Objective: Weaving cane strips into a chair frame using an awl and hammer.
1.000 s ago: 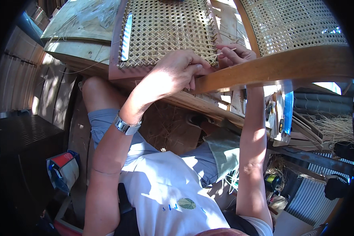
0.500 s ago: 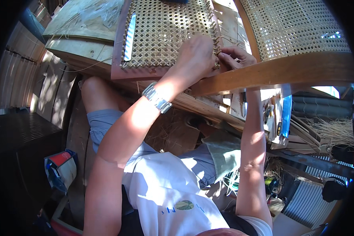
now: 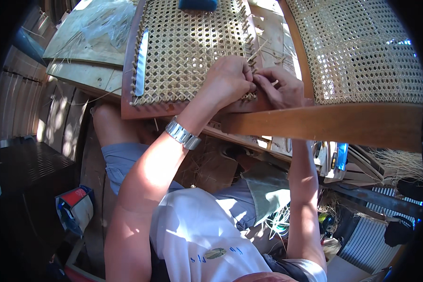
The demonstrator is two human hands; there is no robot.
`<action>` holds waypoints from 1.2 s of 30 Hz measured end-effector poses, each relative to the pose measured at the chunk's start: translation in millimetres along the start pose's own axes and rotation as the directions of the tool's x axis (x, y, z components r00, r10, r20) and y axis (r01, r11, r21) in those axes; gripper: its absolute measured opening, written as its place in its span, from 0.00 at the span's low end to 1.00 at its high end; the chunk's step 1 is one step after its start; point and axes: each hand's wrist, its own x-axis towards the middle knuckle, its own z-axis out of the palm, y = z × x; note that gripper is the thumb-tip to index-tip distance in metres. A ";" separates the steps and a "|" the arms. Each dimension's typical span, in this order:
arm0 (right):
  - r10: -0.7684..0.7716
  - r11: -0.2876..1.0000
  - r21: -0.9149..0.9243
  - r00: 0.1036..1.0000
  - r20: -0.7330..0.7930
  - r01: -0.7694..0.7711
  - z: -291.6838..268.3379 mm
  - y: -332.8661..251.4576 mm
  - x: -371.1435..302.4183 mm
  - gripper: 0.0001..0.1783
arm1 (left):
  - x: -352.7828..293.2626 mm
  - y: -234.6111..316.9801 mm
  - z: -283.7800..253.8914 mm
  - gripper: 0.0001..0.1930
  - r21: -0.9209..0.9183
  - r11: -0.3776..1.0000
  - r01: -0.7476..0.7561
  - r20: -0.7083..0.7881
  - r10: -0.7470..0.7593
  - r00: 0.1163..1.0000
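Note:
A woven cane panel (image 3: 188, 51) fills a reddish-brown wooden frame (image 3: 148, 111), with short cane ends or pegs standing along its sides. At its near right corner my left hand (image 3: 228, 81), with a metal watch on the wrist, is closed in a pinch on the edge. A thin pale cane strand (image 3: 257, 50) sticks up beside its fingertips and seems to be between them. My right hand (image 3: 283, 87) faces it, thumb and forefinger pinched close to the same edge. What the right fingertips hold is too small to make out. The right forearm passes beneath a wooden rail (image 3: 324, 126).
A second cane panel (image 3: 362, 51) stands at the right behind the rail. On the panel lie a white strip (image 3: 142, 63) and a dark blue object (image 3: 197, 4). Clear plastic (image 3: 110, 23) rests on boards at the left. Loose cane (image 3: 397, 164) lies at the right.
The framed panel and both hands sit differently in view, the panel shifted left and down, the rail lower. My right hand shows more fully, and a strand now stands up beside the left fingers.

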 end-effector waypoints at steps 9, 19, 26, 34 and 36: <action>0.008 0.998 0.061 0.998 -0.058 -0.004 1.8 -4.5 -10.7 0.06 | -6.9 -0.4 12.0 0.05 -0.048 0.999 -0.021 -0.100 0.016 0.995; -0.049 0.998 -0.040 0.994 -0.099 0.045 -0.3 -5.7 -8.9 0.08 | -4.4 -0.6 11.4 0.03 -0.026 0.999 -0.042 -0.114 0.038 0.993; -0.080 0.997 -0.003 0.990 -0.112 0.081 -8.8 -16.9 -8.2 0.07 | -4.5 -7.1 14.2 0.08 0.074 0.995 -0.069 -0.143 0.079 0.987; 0.240 0.946 0.237 0.970 -0.047 -0.223 -10.5 -14.8 -29.6 0.08 | -7.1 -3.3 10.3 0.08 -0.055 0.996 -0.071 -0.052 0.068 0.996; 0.286 0.934 0.237 0.957 -0.041 -0.269 -5.5 -10.9 -30.8 0.09 | -7.6 -2.4 9.9 0.07 -0.046 0.997 -0.062 -0.063 0.060 0.996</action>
